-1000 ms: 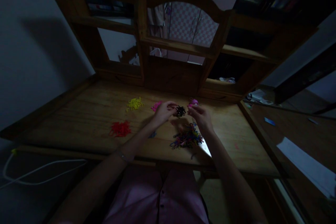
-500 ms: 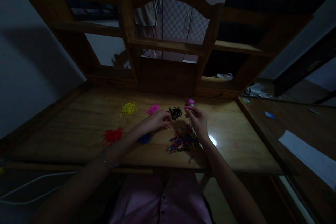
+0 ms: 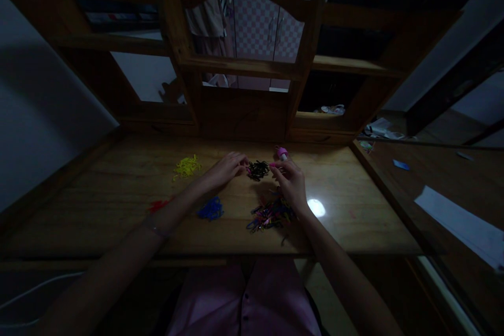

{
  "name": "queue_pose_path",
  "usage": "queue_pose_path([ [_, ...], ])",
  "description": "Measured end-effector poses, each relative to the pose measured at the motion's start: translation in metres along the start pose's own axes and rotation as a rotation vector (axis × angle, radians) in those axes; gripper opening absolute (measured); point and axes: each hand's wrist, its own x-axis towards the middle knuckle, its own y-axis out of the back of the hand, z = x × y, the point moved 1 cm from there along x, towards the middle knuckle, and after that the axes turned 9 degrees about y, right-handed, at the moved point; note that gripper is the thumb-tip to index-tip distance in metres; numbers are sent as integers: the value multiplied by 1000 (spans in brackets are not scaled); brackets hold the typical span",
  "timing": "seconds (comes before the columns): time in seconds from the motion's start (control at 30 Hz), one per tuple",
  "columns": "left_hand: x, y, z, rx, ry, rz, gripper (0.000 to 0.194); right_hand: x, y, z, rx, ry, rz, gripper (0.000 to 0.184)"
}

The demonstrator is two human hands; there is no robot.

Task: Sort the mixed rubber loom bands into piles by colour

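Observation:
My left hand (image 3: 229, 167) reaches over the table to the left edge of a black pile (image 3: 258, 169) of small thin looped pieces. Its fingers are pinched together, with a bit of pink at the tips that is too small to name. On the pile's other side, my right hand (image 3: 292, 181) is closed, thumb and finger pinching a small pink piece (image 3: 272, 166). Below it lies a mixed pile (image 3: 268, 216) of many-coloured loops, partly hidden by that hand. A blue pile (image 3: 211, 209) sits below my left wrist, and my left forearm partly covers a red pile (image 3: 158, 205).
A yellow pile (image 3: 187, 167) lies at the left of the wooden table (image 3: 350, 194). Beyond my right fingers is a small pink-topped object (image 3: 282, 153). The wooden shelf unit (image 3: 244, 110) borders the back; white paper (image 3: 457, 226) lies on the surface at right.
My left hand has moved up and left, from above the mixed pile to the black pile's left side, uncovering the blue pile and hiding the pink one. The view has shifted slightly.

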Motion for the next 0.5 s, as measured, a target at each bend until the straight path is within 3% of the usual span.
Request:
queue_pose_path([
  [0.23,4,-15,5,79,-65,-47,12,-1,-1,3,-32,7,1,26],
  [0.5,13,-16,0,269,-119,-55,11,-2,-1,5,-33,33,12,26],
])
